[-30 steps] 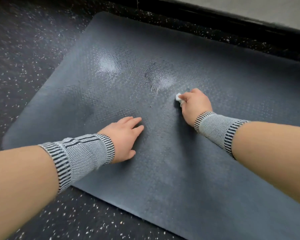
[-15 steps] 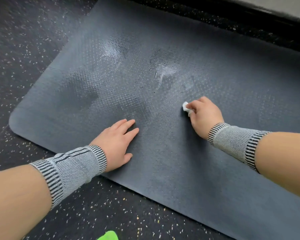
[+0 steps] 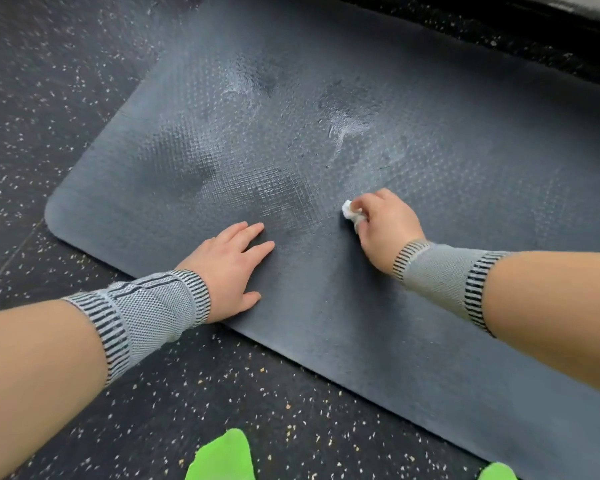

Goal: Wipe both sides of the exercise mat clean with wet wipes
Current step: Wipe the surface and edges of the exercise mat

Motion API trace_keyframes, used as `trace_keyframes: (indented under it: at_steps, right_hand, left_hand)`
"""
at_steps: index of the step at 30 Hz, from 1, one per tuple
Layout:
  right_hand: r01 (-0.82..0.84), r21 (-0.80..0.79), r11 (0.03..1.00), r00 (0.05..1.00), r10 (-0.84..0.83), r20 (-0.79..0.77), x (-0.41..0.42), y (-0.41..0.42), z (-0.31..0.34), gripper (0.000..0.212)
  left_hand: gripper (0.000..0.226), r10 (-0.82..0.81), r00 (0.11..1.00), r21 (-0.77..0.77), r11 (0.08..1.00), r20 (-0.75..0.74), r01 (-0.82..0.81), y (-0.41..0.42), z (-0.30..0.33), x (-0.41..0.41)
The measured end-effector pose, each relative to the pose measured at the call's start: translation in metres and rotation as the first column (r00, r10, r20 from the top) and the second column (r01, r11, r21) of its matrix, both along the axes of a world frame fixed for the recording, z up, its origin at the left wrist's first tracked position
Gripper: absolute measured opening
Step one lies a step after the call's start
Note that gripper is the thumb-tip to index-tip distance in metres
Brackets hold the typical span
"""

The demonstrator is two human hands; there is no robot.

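Black speckled rubber flooring (image 3: 49,98) carries a dark grey textured exercise mat (image 3: 430,168) lying flat, with wet streaks on it. On the mat, the left hand (image 3: 229,268) presses down with straight, spread fingers, while the right hand (image 3: 385,226) curls its fingers round a small crumpled white wet wipe (image 3: 350,211) held against the surface.

Mat (image 3: 361,341) cut off right; wipe (image 3: 350,210) mostly hidden.

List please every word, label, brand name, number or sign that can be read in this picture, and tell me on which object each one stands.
None: no readable text shows anywhere in this view.
The exercise mat carries only an embossed texture and wet smears.
The wet wipe in the right hand is plain white.
The wrist sleeves show only stripes.
The speckled floor and the green shapes bear no lettering.
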State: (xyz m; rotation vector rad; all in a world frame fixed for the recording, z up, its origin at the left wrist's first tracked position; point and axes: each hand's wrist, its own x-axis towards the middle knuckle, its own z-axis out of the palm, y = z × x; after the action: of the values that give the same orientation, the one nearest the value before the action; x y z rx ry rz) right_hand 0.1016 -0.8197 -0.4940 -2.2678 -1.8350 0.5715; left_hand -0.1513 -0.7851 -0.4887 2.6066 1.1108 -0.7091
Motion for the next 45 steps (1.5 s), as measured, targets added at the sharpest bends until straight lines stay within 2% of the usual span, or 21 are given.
trace_keyframes:
  at_steps: [1, 3, 6, 9, 12, 14, 17, 19, 21, 24, 26, 27, 29, 32, 34, 36, 39, 40, 43, 45]
  right_hand:
    - [-0.039, -0.014, 0.999, 0.999, 0.039, 0.015, -0.009, -0.005, -0.003, 0.025]
    - [-0.269, -0.065, 0.961, 0.963, 0.267, -0.031, -0.046, -0.034, -0.007, 0.024]
    - [-0.660, -0.140, 0.738, 0.750, 0.636, -0.183, -0.093, -0.081, -0.004, 0.025]
    - [-0.779, -0.137, 0.612, 0.627, 0.754, -0.198, -0.090, -0.080, -0.003, 0.023]
    - [-0.860, -0.098, 0.500, 0.510, 0.849, -0.142, -0.066, -0.063, 0.001, 0.021]
    - [-0.823, -0.078, 0.563, 0.568, 0.820, -0.072, -0.044, -0.042, 0.004, 0.015]
    - [-0.558, -0.092, 0.825, 0.818, 0.566, 0.108, -0.017, -0.010, 0.004, 0.015]
    - [-0.461, -0.097, 0.882, 0.873, 0.471, 0.124, -0.021, -0.009, 0.003, 0.018]
    - [-0.581, -0.091, 0.809, 0.810, 0.585, 0.029, -0.048, -0.028, 0.004, 0.023]
    - [-0.787, -0.102, 0.608, 0.616, 0.772, -0.157, -0.094, -0.062, 0.009, 0.020]
    - [-0.859, -0.105, 0.500, 0.511, 0.847, -0.147, -0.101, -0.060, 0.009, 0.019]
    - [-0.868, -0.100, 0.486, 0.496, 0.858, -0.135, -0.095, -0.052, 0.007, 0.018]
    - [-0.806, -0.094, 0.584, 0.592, 0.798, -0.113, -0.070, -0.029, 0.003, 0.019]
    - [-0.608, -0.065, 0.791, 0.785, 0.612, 0.094, -0.022, 0.013, -0.001, 0.016]
    - [-0.499, -0.056, 0.865, 0.854, 0.502, 0.137, -0.016, 0.022, 0.002, 0.017]
    - [-0.567, -0.040, 0.823, 0.822, 0.568, 0.042, -0.043, 0.007, 0.003, 0.017]
    - [-0.775, -0.049, 0.630, 0.625, 0.754, -0.204, -0.109, -0.040, 0.005, 0.011]
    - [-0.800, -0.044, 0.598, 0.586, 0.765, -0.265, -0.122, -0.049, 0.003, 0.010]
    - [-0.826, -0.071, 0.560, 0.556, 0.785, -0.275, -0.117, -0.032, 0.001, 0.018]
    - [-0.799, -0.097, 0.594, 0.601, 0.780, -0.173, -0.088, -0.005, 0.001, 0.019]
  left_hand:
    - [0.087, 0.007, 1.000, 0.001, 1.000, -0.004, -0.007, 0.000, 0.001, -0.002]
    - [0.087, 0.017, 1.000, -0.001, 1.000, -0.005, -0.017, 0.001, 0.001, -0.006]
    - [0.088, 0.040, 0.999, -0.014, 0.999, -0.001, -0.040, -0.001, 0.000, -0.008]
    - [0.088, 0.045, 0.999, -0.022, 0.999, 0.005, -0.045, -0.002, 0.000, -0.009]
    - [0.089, 0.043, 0.999, -0.024, 0.999, -0.003, -0.043, -0.002, 0.000, -0.011]
    - [0.089, 0.048, 0.999, -0.023, 0.999, 0.000, -0.048, 0.000, 0.001, -0.013]
    - [0.085, 0.068, 0.998, -0.016, 0.998, 0.012, -0.068, 0.002, 0.002, -0.016]
    - [0.080, 0.084, 0.996, -0.001, 0.996, 0.013, -0.084, 0.004, 0.001, -0.017]
    - [0.076, 0.103, 0.995, 0.013, 0.995, 0.012, -0.103, 0.007, 0.001, -0.016]
    - [0.073, 0.124, 0.992, 0.028, 0.992, 0.014, -0.124, 0.013, 0.000, -0.012]
    - [0.073, 0.142, 0.990, 0.021, 0.990, 0.020, -0.142, 0.016, 0.000, -0.010]
    - [0.074, 0.146, 0.989, 0.018, 0.989, 0.024, -0.146, 0.017, 0.000, -0.009]
    - [0.075, 0.142, 0.989, 0.019, 0.990, 0.031, -0.143, 0.019, -0.002, -0.010]
    - [0.075, 0.147, 0.988, 0.034, 0.988, 0.038, -0.148, 0.020, -0.003, -0.015]
    - [0.073, 0.157, 0.987, 0.051, 0.986, 0.041, -0.159, 0.023, -0.005, -0.017]
    - [0.072, 0.177, 0.983, 0.064, 0.982, 0.045, -0.179, 0.026, -0.006, -0.019]
    - [0.070, 0.203, 0.978, 0.075, 0.975, 0.054, -0.207, 0.029, -0.008, -0.018]
    - [0.069, 0.203, 0.978, 0.075, 0.976, 0.055, -0.207, 0.030, -0.009, -0.017]
    - [0.069, 0.210, 0.975, 0.063, 0.975, 0.068, -0.215, 0.031, -0.012, -0.015]
    - [0.070, 0.211, 0.974, 0.050, 0.975, 0.079, -0.215, 0.031, -0.013, -0.013]
